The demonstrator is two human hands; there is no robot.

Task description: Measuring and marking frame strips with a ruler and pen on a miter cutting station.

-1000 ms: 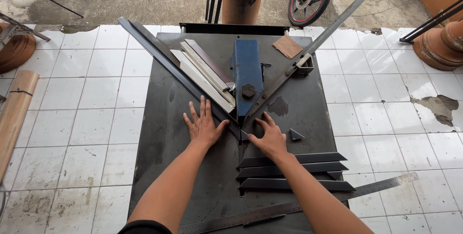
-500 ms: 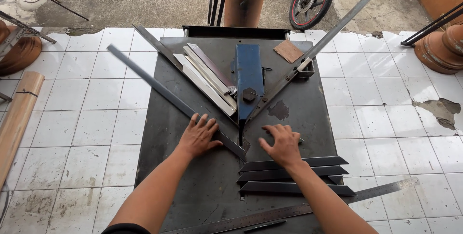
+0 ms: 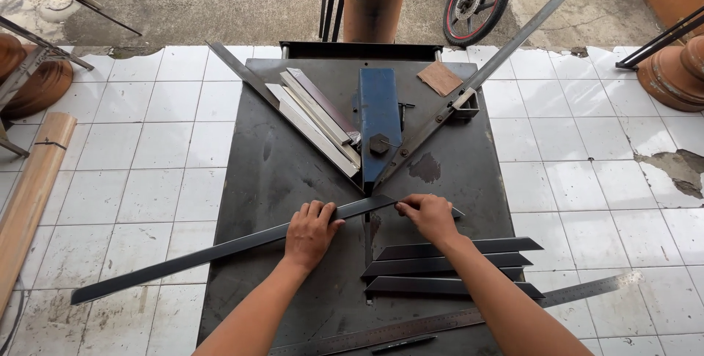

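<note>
Just below the blue block (image 3: 380, 118), both hands grip a long dark metal strip (image 3: 220, 252). Left hand (image 3: 311, 231) wraps its middle; right hand (image 3: 431, 214) pinches the pointed end (fingers closed tight). Best to hold it flat and steady on the dark table (image 3: 279, 173).

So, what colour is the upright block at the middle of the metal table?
The block is blue, seen in the head view.
</note>
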